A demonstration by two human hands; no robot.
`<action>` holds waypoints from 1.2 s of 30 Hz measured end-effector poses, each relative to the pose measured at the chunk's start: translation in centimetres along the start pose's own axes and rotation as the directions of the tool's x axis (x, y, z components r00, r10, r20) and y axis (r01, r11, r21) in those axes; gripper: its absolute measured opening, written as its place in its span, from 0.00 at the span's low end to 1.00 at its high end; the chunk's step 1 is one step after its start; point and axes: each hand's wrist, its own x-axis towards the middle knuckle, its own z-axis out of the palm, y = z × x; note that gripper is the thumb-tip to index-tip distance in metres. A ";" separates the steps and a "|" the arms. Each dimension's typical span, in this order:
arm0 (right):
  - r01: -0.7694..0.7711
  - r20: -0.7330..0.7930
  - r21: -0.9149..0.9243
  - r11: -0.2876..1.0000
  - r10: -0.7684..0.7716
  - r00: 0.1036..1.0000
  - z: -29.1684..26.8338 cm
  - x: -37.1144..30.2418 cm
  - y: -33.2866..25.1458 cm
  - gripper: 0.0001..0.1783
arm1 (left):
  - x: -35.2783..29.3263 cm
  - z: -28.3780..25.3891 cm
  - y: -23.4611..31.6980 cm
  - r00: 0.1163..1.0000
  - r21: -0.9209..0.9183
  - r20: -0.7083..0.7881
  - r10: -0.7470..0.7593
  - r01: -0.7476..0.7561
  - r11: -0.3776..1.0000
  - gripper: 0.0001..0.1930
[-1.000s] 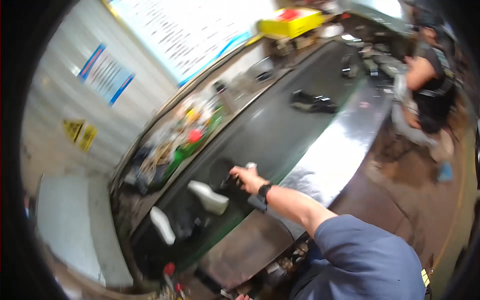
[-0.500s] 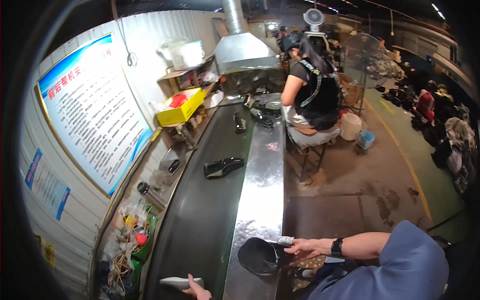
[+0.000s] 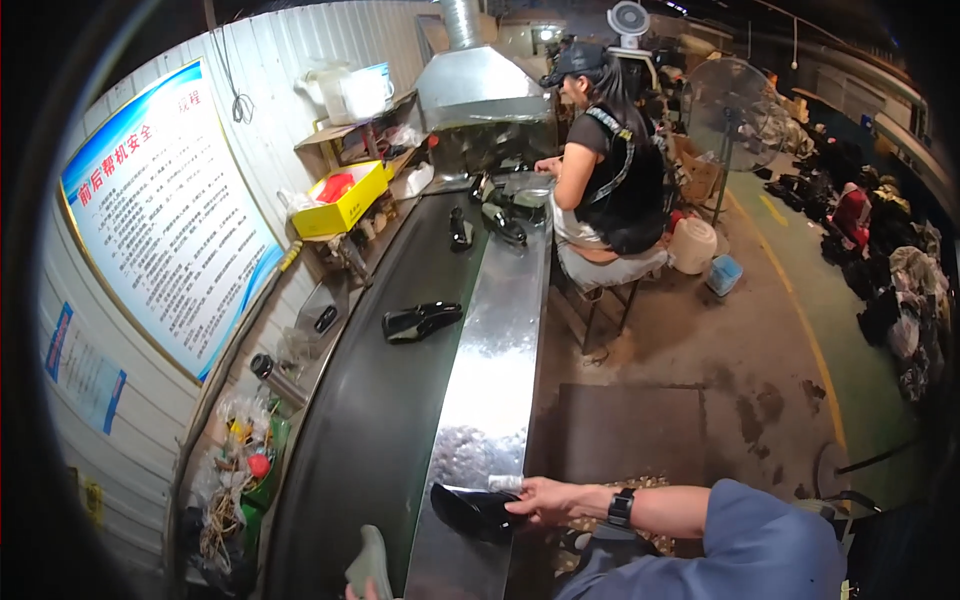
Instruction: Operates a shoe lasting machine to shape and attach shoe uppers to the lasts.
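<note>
Right hand (image 3: 548,501) grasping a glossy black shoe piece (image 3: 468,514) by its near end, above the metal tabletop (image 3: 492,375); a white cylindrical item (image 3: 506,482) sits beside the fingertips. Left hand (image 3: 369,591) – mostly cut off by the lower edge – grasping a pale wedge-like form (image 3: 370,556), stood upright. Black shoe (image 3: 422,321) lying farther up the dark belt (image 3: 350,400).
</note>
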 end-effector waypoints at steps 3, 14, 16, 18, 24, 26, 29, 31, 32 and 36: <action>0.031 0.114 -0.051 0.998 -0.025 0.993 4.7 -0.5 -3.2 0.29 | -3.6 -2.9 4.7 0.885 0.056 0.132 0.446 -0.456 0.888 0.29; 0.297 0.344 -0.431 0.852 -0.149 0.927 8.3 0.2 -6.2 0.35 | -8.7 3.7 13.5 0.895 -0.372 0.409 0.176 -0.012 0.928 0.31; 0.349 0.460 -0.523 0.777 -0.087 0.884 10.5 -1.5 -6.8 0.34 | -5.8 1.3 15.0 0.882 -0.683 0.463 0.088 0.291 0.670 0.29; 0.417 0.564 -0.616 0.669 0.005 0.826 12.6 -2.1 -5.8 0.35 | -4.2 -1.2 16.9 0.770 -0.743 0.638 0.016 0.620 -0.252 0.28; 0.526 0.566 -0.591 0.612 -0.150 0.811 15.0 -5.2 -4.0 0.32 | -4.4 -6.5 20.2 0.802 -0.765 0.582 -0.136 0.483 -0.426 0.19; 0.607 0.582 -0.588 0.535 -0.242 0.777 16.5 -7.0 -4.1 0.31 | -4.6 -7.7 19.7 0.798 -0.819 0.553 -0.238 0.469 -0.331 0.16; 0.583 0.646 -0.682 0.442 -0.011 0.764 19.0 -10.2 -7.2 0.30 | -3.3 -12.8 21.0 0.862 -0.924 0.382 -0.333 0.354 -0.144 0.12; 0.597 0.651 -0.752 0.280 0.171 0.740 19.8 -11.5 -9.0 0.28 | -3.7 -14.3 19.7 0.872 -0.950 0.303 -0.383 0.310 -0.047 0.09; 0.622 0.707 -0.677 0.394 0.115 0.697 19.1 -11.3 -8.1 0.25 | -3.7 -15.1 20.4 0.886 -0.961 0.258 -0.386 0.275 -0.012 0.08; 0.636 0.730 -0.662 0.396 0.149 0.667 19.2 -12.2 -9.7 0.35 | -4.0 -17.6 21.7 0.873 -0.917 0.386 -0.299 0.399 -0.018 0.07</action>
